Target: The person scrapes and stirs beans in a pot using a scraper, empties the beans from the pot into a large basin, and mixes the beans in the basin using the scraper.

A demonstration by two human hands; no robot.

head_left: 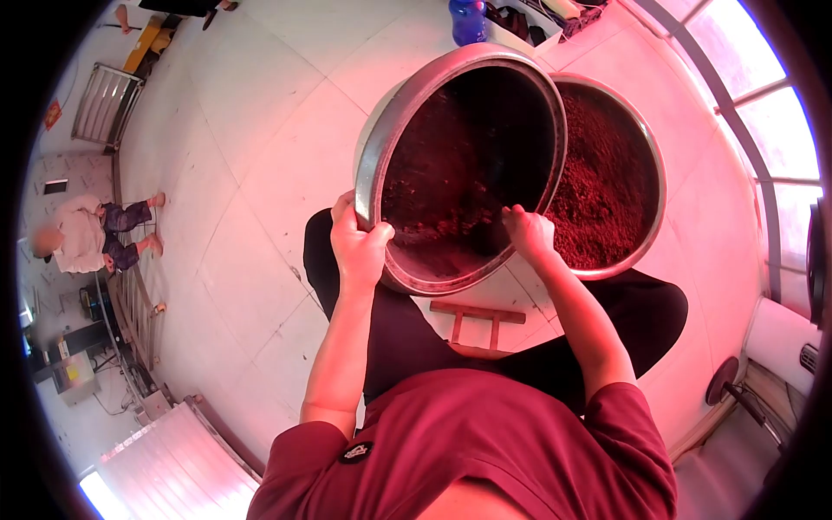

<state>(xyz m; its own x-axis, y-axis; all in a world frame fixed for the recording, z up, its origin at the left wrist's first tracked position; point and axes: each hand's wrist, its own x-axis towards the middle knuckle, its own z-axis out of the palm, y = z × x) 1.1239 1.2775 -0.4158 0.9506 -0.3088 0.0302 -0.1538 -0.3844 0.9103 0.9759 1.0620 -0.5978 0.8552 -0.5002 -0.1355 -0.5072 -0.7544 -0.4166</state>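
A large metal basin (371, 165) is held tilted above my lap, with dark reddish loose material (433, 186) clinging to its inside. My left hand (357, 247) is closed on its left rim, thumb over the edge. Across the lower right rim reaches my right hand (530, 234), its fingers curled together inside the basin; whatever they hold, if anything, is hidden. Partly behind the tilted basin, a second round metal basin (654, 147) stands to the right, filled with dark red, crumbly material (602, 186).
A small wooden stool (477, 312) shows between my legs. Beyond the basins are a blue container (469, 22) and a box of items (520, 30). At the far left a person (82, 230) sits; windows (754, 87) line the right side. Pale tiles (251, 173) cover the floor.
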